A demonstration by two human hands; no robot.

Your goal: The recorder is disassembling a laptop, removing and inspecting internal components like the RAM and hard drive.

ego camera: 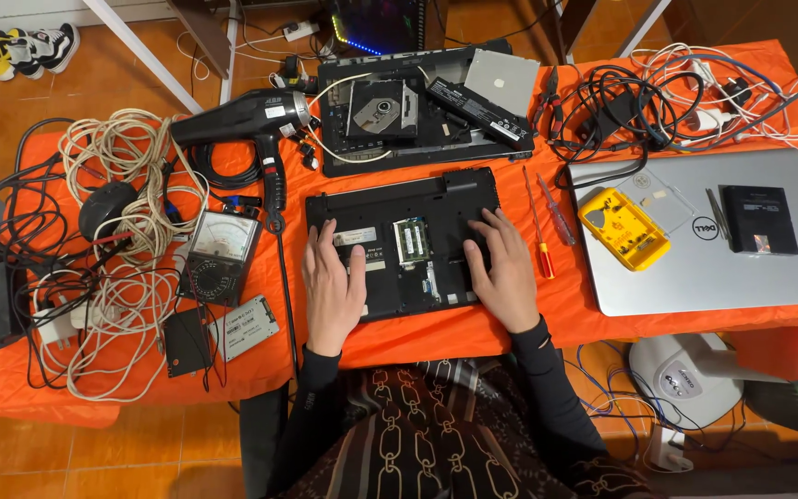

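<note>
Squarely between both hands lies the upturned black laptop (pixel 405 242), long axis left-right, left hand (pixel 332 286) and right hand (pixel 501 268) resting flat, fingers loosely spread, equally near its open memory bay (pixel 411 242).

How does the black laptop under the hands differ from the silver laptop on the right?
The black laptop lies bottom up with a cover off, memory modules exposed; the silver laptop lies closed, lid up. Both hands, left hand and right hand, rest on the black laptop; none touch the silver laptop, which instead carries a yellow case and a black drive. The silver laptop looks larger. Both lie flat on the orange cloth.
</note>
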